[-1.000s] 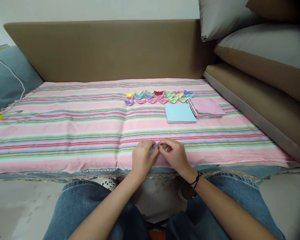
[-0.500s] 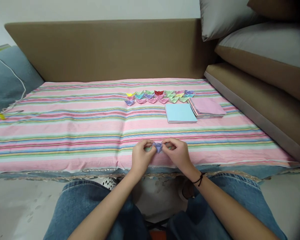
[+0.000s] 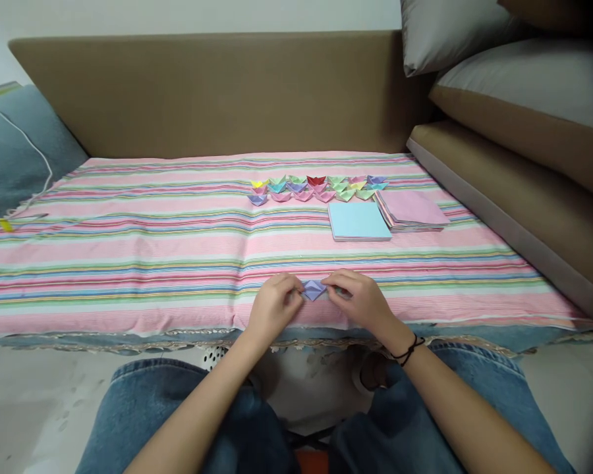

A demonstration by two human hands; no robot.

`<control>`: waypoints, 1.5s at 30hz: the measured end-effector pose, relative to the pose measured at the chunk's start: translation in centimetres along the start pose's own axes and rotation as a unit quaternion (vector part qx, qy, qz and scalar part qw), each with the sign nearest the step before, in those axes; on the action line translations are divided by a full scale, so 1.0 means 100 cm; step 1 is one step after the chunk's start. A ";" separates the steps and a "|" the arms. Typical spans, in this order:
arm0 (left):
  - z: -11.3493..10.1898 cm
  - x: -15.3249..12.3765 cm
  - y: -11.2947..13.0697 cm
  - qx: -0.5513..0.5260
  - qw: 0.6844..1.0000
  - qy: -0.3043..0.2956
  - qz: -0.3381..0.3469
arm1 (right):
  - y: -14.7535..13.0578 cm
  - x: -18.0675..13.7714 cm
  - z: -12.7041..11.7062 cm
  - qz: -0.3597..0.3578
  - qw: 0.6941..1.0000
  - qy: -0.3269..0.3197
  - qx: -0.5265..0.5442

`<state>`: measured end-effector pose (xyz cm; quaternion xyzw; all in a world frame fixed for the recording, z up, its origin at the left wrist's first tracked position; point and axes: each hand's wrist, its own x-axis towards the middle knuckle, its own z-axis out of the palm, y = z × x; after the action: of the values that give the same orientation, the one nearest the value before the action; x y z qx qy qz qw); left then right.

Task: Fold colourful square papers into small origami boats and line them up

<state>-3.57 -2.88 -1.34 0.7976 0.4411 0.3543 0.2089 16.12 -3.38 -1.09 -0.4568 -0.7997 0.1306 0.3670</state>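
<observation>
Between my two hands is a small purple folded paper (image 3: 314, 289), spread into a flat diamond shape near the front edge of the striped cloth. My left hand (image 3: 278, 303) pinches its left corner between thumb and fingers. The opposite corner is pinched by my right hand (image 3: 358, 296), which has a dark cord on its wrist. Farther back, several folded paper boats (image 3: 304, 195) in many colours stand in rows.
A stack of light blue square paper (image 3: 360, 221) lies behind my right hand, beside a stack with pink paper (image 3: 412, 209) on top. Brown and grey cushions (image 3: 514, 197) are piled along the right. A white cable (image 3: 29, 141) runs down at the left.
My hands have drawn slightly apart, and the purple paper between them has opened from a narrow pointed shape into a wider diamond. The view has tilted a little.
</observation>
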 end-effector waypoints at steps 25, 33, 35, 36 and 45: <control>-0.005 0.009 -0.007 0.103 0.984 -0.112 0.089 | 0.010 0.006 -0.009 -0.121 0.981 -0.131 -0.072; 0.003 0.003 0.001 0.068 0.996 -0.056 0.023 | 0.009 0.003 -0.005 -0.076 0.993 -0.089 0.007; 0.003 0.002 0.002 0.068 0.996 -0.059 0.026 | 0.007 0.003 -0.005 -0.055 0.995 -0.079 0.019; 0.004 0.002 0.002 0.070 0.995 -0.060 0.030 | 0.006 0.003 -0.005 -0.047 0.996 -0.077 0.022; 0.007 0.001 0.003 0.080 0.994 -0.060 0.041 | 0.004 0.005 -0.004 -0.078 0.991 -0.104 0.008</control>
<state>-2.80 -2.94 -1.57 0.8490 0.4218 0.2772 0.1559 16.49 -2.77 -0.80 -0.3740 -0.8656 0.1555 0.2944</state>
